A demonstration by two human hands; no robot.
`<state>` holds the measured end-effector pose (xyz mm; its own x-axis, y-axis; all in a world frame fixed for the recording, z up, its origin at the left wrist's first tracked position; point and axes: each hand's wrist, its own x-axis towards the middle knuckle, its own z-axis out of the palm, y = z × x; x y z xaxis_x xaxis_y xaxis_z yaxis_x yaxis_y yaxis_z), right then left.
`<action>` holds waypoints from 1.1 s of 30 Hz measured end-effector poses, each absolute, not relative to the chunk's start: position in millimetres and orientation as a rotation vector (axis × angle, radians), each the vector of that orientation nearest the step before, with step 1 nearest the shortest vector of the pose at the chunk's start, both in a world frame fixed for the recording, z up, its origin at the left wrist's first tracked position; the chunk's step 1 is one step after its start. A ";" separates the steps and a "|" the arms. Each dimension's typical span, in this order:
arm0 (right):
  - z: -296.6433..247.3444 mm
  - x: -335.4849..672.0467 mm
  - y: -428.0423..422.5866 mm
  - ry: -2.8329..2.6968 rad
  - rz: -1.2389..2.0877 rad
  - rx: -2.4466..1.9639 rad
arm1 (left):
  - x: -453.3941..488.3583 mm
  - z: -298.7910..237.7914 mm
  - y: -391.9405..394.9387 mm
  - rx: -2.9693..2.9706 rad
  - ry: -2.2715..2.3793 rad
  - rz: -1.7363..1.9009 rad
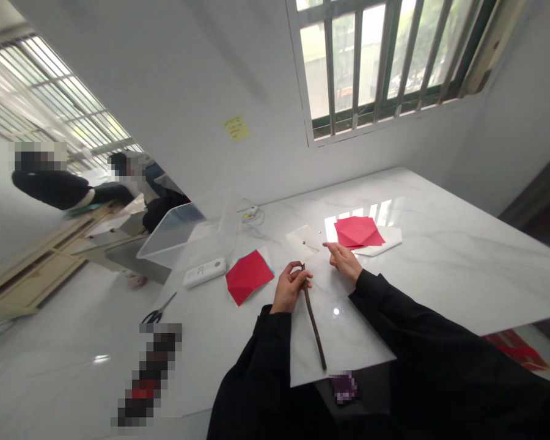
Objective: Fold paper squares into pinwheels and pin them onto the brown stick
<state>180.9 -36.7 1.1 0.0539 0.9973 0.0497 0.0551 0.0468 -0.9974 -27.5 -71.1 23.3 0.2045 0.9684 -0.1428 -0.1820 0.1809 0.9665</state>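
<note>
My left hand point(292, 286) grips a thin brown stick point(315, 327) near its upper end; the stick slants down toward the table's front edge. To the right, my right hand point(344, 261) hovers over the table with its index finger stretched out and other fingers partly bent. I see nothing held in it. Just beyond both hands lies a white paper square point(297, 235) with a small dark dot at its middle and a thin line beside it. A tiny bead-like object point(319, 232) rests near that paper. Red folded paper point(358, 231) lies on white sheets beyond my right hand.
Left of my hands are a red paper sheet point(250, 276), a white box-shaped device point(205, 272), scissors point(154, 316) and a clear plastic bin point(183, 235). A wall with a yellow note point(236, 128) borders the white table point(449, 263). Two people sit at the far left.
</note>
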 end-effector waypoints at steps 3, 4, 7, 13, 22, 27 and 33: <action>3.4 181.1 -37.8 -1.219 1.129 -1.234 | -27.3 21.3 -70.6 1.038 1.005 1.043; 4.1 181.2 -38.1 -1.248 1.135 -1.243 | -27.2 21.0 -70.5 1.040 1.007 1.047; 4.5 180.8 -38.5 -1.365 1.112 -1.297 | -26.9 21.1 -70.3 1.035 1.010 1.058; -1.1 179.5 -36.1 -1.333 1.098 -1.282 | -27.5 21.3 -70.0 1.040 1.004 1.053; 3.8 180.4 -38.1 -1.235 1.167 -1.228 | -28.3 20.5 -70.9 1.052 0.993 1.046; 10.7 177.7 -43.3 -1.399 1.352 -1.177 | -27.7 21.3 -70.9 1.049 1.007 1.048; 1.4 173.5 -37.6 -1.221 1.327 -1.157 | -28.0 19.3 -69.9 1.055 1.013 1.046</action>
